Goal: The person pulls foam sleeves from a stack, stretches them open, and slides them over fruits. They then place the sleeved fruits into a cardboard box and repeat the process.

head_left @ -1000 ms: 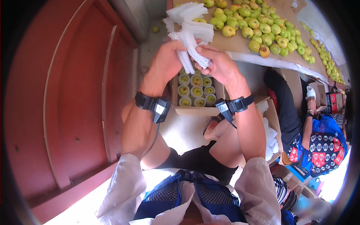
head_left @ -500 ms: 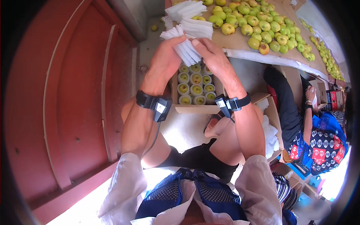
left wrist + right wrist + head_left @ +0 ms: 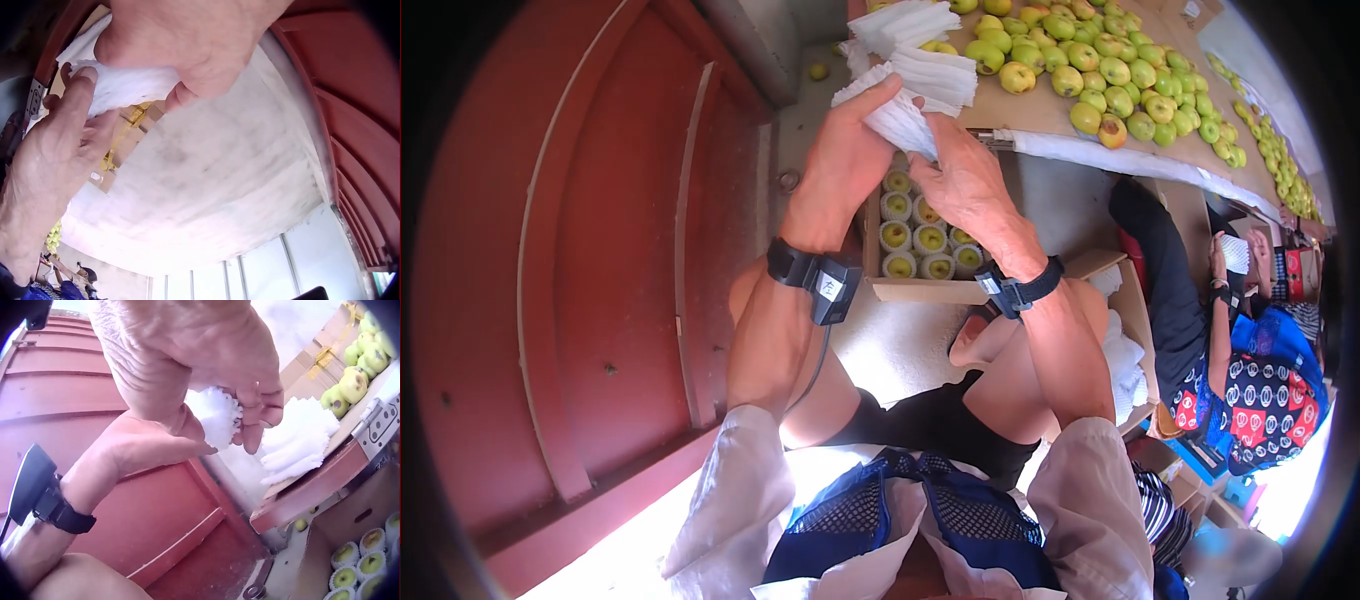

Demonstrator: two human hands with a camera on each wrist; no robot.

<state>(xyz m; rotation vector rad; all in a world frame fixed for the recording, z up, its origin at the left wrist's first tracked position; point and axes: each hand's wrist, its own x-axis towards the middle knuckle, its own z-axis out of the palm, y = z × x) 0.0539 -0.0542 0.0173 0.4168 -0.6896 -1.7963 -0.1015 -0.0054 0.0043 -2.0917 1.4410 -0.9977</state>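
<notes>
My left hand (image 3: 852, 140) grips a bundle of white foam fruit nets (image 3: 920, 95), held up over a cardboard box (image 3: 920, 290). My right hand (image 3: 960, 170) pinches one net of the bundle (image 3: 219, 415) between thumb and fingers. In the left wrist view the foam nets (image 3: 125, 81) sit between both hands. The box holds several green apples in foam nets (image 3: 920, 240) in rows. A second stack of foam nets (image 3: 900, 25) lies on the table edge behind the hands.
A table covered with cardboard (image 3: 1040, 120) carries many loose green apples (image 3: 1120, 75). A red metal wall (image 3: 580, 260) stands on the left. Another person in a patterned garment (image 3: 1260, 380) sits at the right beside more boxes. One apple (image 3: 818, 71) lies on the floor.
Both hands have risen slightly with the foam bundle. The right hand has shifted from gripping the bundle's lower end to pinching a net nearer the top.
</notes>
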